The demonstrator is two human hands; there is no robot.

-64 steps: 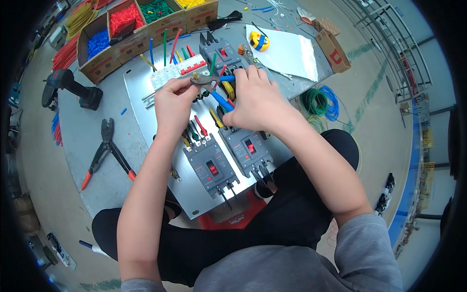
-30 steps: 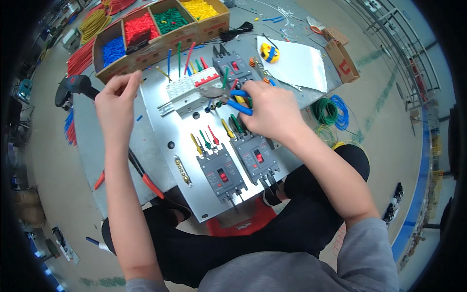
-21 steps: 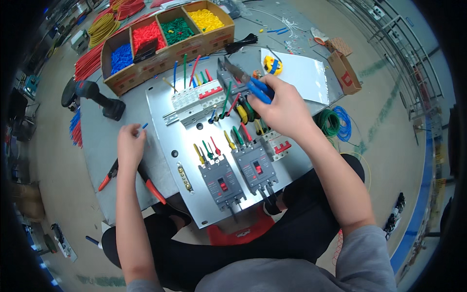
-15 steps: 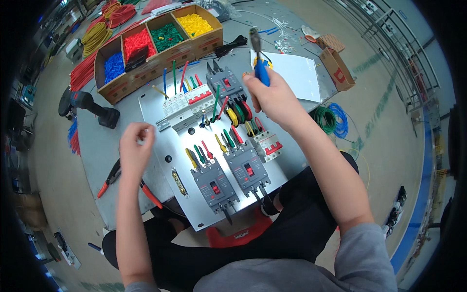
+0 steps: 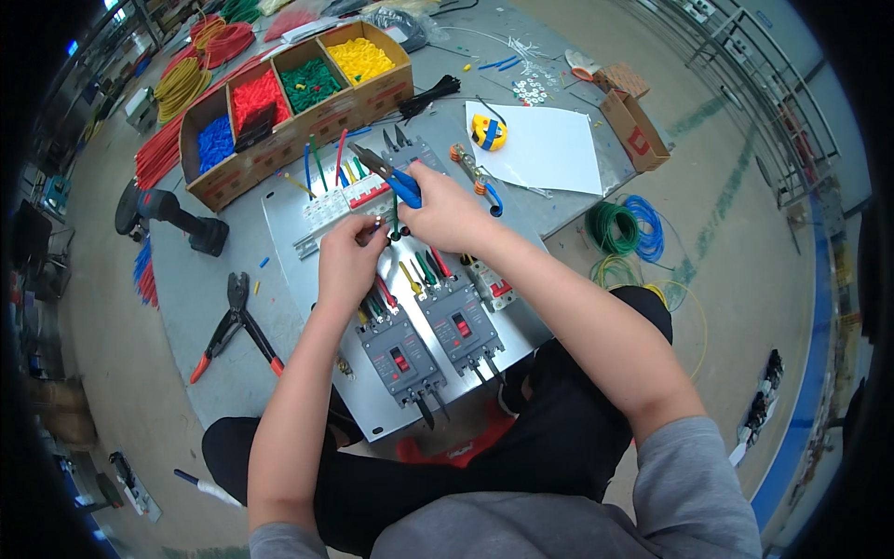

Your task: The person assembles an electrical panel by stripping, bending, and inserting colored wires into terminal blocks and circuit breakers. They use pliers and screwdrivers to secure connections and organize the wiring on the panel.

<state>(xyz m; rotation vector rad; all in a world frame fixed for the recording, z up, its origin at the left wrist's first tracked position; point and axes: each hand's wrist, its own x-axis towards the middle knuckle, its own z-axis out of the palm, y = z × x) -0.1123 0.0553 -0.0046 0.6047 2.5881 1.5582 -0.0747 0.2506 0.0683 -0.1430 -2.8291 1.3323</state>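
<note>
My right hand (image 5: pixel 442 212) grips pliers with blue handles (image 5: pixel 401 184), their jaws pointing up and left over the row of small white breakers (image 5: pixel 326 210). Close beside it, my left hand (image 5: pixel 350 261) has thumb and fingers pinched together at the wire ends below that row; what lies in the pinch is too small to make out. Both hands are over a metal mounting plate (image 5: pixel 284 224). Two grey breakers with red switches, one left (image 5: pixel 389 340) and one right (image 5: pixel 452 312), sit nearer me, with yellow, green and red sleeved wires. My right hand partly hides another grey breaker (image 5: pixel 421 151).
A divided cardboard box (image 5: pixel 307 118) of blue, red, green and yellow caps stands at the back. Left lie a cordless drill (image 5: pixel 186 216) and a long-handled tool with red grips (image 5: pixel 233 321). A yellow tape measure (image 5: pixel 488 133) rests on white paper (image 5: pixel 554 154).
My right hand has brought the pliers down and left, over the plate. My left hand has moved right from the plate's left side to the wires, its fingers now pinched there.
</note>
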